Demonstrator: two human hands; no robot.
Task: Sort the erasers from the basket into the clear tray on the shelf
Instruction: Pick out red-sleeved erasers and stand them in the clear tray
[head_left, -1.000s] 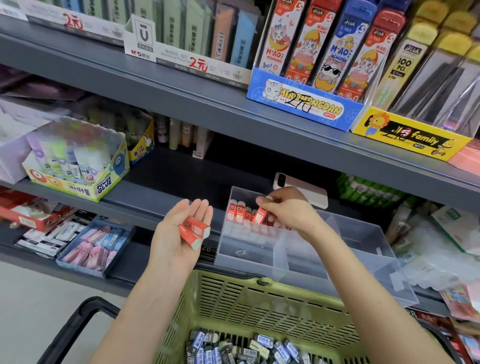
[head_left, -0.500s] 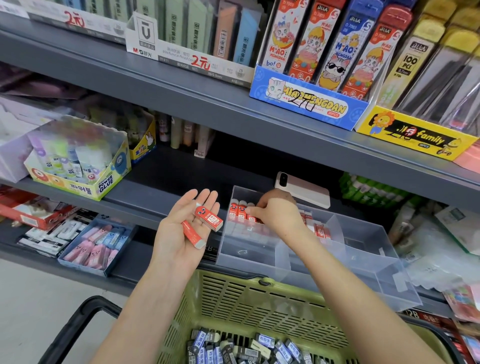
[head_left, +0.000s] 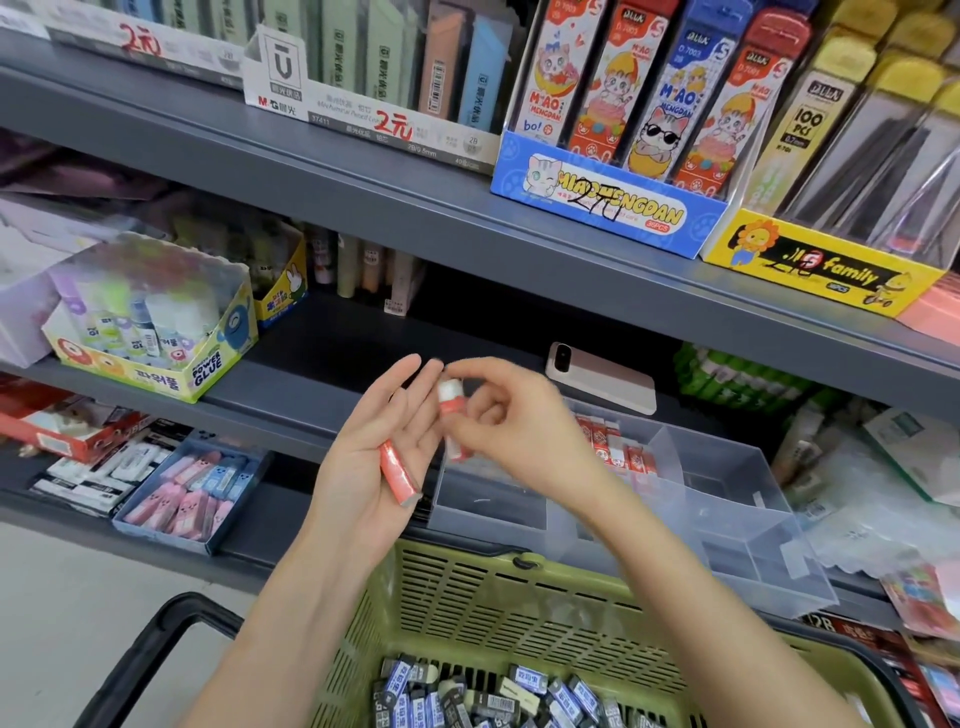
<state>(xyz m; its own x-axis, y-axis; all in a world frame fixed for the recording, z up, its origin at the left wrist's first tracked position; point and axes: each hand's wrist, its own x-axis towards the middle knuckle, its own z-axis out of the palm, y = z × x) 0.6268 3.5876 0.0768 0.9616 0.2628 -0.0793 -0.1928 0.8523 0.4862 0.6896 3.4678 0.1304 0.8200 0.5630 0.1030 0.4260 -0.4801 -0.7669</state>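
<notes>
My left hand (head_left: 371, 467) is held palm up in front of the shelf, with a red-sleeved eraser (head_left: 399, 472) lying across its fingers. My right hand (head_left: 511, 434) pinches another red-and-white eraser (head_left: 448, 397) by its end, just above the left fingertips. Behind the hands stands the clear tray (head_left: 727, 499), with a row of red erasers (head_left: 615, 449) upright in a back compartment. Below, the green basket (head_left: 498, 597) holds several blue-and-black erasers (head_left: 498, 699).
A pinkish phone (head_left: 600, 376) lies on the shelf behind the tray. A glue-stick box (head_left: 156, 322) stands at the left, and a blue box of pink erasers (head_left: 189, 491) on the lower shelf. The upper shelf edge (head_left: 415, 208) overhangs. The basket's black handle (head_left: 150, 654) sticks out left.
My right hand has left the tray's back compartment and come left to my left hand. It has picked one of the two red erasers off the left palm.
</notes>
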